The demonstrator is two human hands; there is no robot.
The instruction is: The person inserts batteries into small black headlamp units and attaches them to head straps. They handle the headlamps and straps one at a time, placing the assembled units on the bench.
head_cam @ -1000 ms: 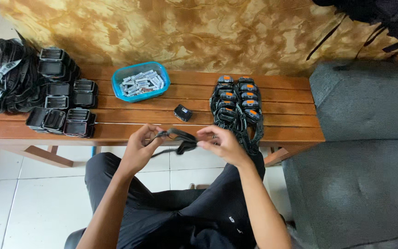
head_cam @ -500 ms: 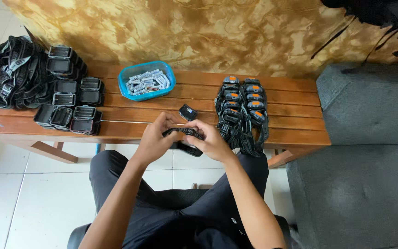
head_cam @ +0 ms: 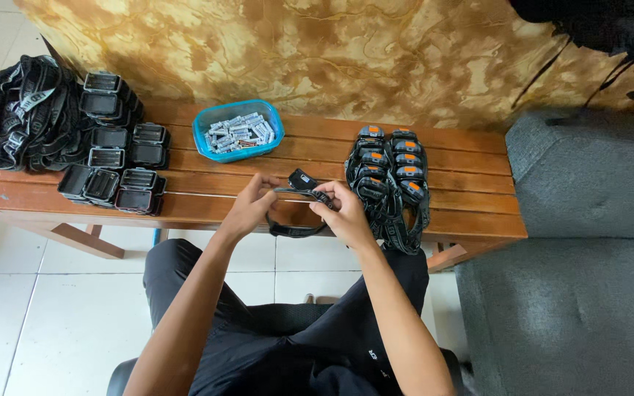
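Note:
Both hands hold a black elastic head strap (head_cam: 293,229) over the front part of a wooden bench (head_cam: 471,220). My left hand (head_cam: 252,205) pinches the strap's left end, and my right hand (head_cam: 343,209) grips its right end at a buckle. The strap's loop hangs down between them toward the bench edge. A small black headlamp body (head_cam: 301,178) lies on the slats just behind my fingers. To the right of my right hand lies a pile of finished black headlamps with orange tops (head_cam: 389,172), their straps trailing over the bench edge.
A blue tray of small silver batteries (head_cam: 238,130) sits at the bench's back. Black open headlamp housings (head_cam: 115,161) are stacked at left, beside a heap of black straps (head_cam: 27,114). A grey sofa (head_cam: 588,249) stands at right. White floor tiles lie below.
My hands moved forward with the strap from over my lap to above the bench, close to the lone headlamp body.

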